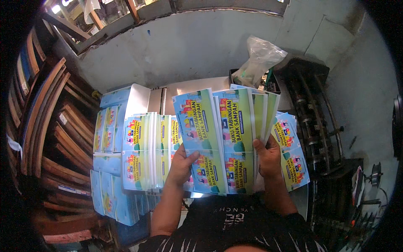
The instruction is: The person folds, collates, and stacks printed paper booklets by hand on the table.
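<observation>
My left hand (181,164) and my right hand (268,157) both grip a fanned bundle of colourful printed sheets (218,134), blue and green with yellow blocks. The left thumb lies across the front sheet near its lower left; the right hand pinches the bundle's right edge. The sheets stand tilted up over a shiny metal table (168,98). Behind the bundle, to its left, lie fanned stacks of the same sheets (145,149). Another stack (291,151) lies to the right of my right hand.
More printed stacks (107,134) sit at the table's left edge and lower down (111,197). A crumpled clear plastic bag (260,59) rests at the back. A dark metal machine (315,113) stands on the right. Wooden shelving (46,126) fills the left side.
</observation>
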Tool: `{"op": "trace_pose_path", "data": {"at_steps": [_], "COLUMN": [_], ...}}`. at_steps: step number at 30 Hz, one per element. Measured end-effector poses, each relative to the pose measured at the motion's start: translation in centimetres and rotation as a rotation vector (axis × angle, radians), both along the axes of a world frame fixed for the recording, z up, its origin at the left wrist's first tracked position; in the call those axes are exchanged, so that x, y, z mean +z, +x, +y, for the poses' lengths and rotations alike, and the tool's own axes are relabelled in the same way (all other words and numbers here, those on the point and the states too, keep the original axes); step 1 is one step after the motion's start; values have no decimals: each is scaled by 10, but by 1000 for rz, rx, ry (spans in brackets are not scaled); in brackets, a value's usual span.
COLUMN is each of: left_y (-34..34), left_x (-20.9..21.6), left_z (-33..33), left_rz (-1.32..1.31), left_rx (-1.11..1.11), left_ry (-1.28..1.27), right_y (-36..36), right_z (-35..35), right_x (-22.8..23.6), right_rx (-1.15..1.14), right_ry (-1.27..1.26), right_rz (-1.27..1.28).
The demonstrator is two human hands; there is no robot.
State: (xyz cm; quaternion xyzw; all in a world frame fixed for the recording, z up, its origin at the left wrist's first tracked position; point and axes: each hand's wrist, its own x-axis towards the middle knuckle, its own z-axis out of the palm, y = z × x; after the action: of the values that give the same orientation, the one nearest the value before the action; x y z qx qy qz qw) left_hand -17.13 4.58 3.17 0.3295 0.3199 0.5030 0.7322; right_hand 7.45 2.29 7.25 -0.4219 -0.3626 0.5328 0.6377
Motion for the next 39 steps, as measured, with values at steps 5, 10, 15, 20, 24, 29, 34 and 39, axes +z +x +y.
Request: {"op": "trace_pose_path", "data": {"at_steps": [5,10,15,20,24,29,34,39], "left_y": [16,3,4,3,3,6,20,7], "left_x": [-6,-8,6,17,-23,-24,5,-6], "left_z": [-2,-9,-23,-37,-30,-43,-57,-65], "left_rz": [-50,42,98,433,528,447,574,530], "left_rx": [-37,4,-42,-69,41,-69,-89,-114], "left_ry": [-17,124,239,440,863,733,612,517], "right_y": [-11,-5,6,-3,-24,-4,-10,-12], "right_z": [-4,-12,-25,-39,-21,-34,-46,-50], "right_x": [-8,-12,-5,-22,-21,-41,-32,-33], "right_rx": [129,76,60,30,-51,430,378,425], "right_ry": [-46,-33,89,261,269,244,43,43], "right_rz": [-152,-157,-169,-268,189,-431,-423,-405]}}
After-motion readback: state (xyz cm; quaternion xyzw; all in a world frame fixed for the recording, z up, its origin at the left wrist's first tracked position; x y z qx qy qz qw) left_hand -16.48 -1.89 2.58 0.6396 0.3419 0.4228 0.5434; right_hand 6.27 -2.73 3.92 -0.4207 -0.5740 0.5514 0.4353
